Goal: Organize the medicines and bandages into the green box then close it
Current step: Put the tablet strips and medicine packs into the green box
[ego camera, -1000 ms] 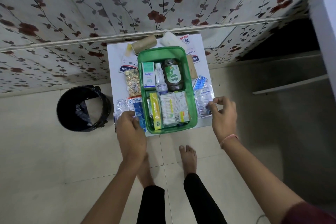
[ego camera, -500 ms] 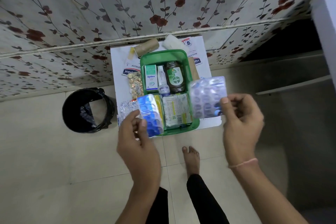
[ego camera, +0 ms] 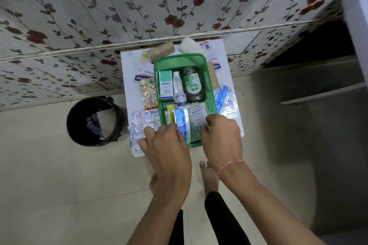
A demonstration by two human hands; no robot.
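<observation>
The open green box (ego camera: 208,77) stands on a small white table (ego camera: 127,77). Inside are a brown Dettol bottle (ego camera: 192,85), a teal Optibex carton (ego camera: 165,84), a small white bottle (ego camera: 178,90) and flat packs. My left hand (ego camera: 168,145) is at the box's near edge with its fingers on a blue blister pack (ego camera: 181,123) standing in the box. My right hand (ego camera: 222,139) pinches a silver blister pack (ego camera: 197,116) beside it. The packs' lower ends are hidden by my hands.
Outside the box lie a gold pill strip (ego camera: 148,93), silver strips (ego camera: 142,123), blue strips (ego camera: 226,98), a beige bandage roll (ego camera: 161,50), a white bandage roll (ego camera: 189,44) and a plaster carton (ego camera: 143,69). A black bin (ego camera: 95,121) stands left on the floor; a flowered wall is behind.
Both hands lifted blister packs from beside the box, held them up, then brought them down into the box's near compartment, where they now stand on edge.
</observation>
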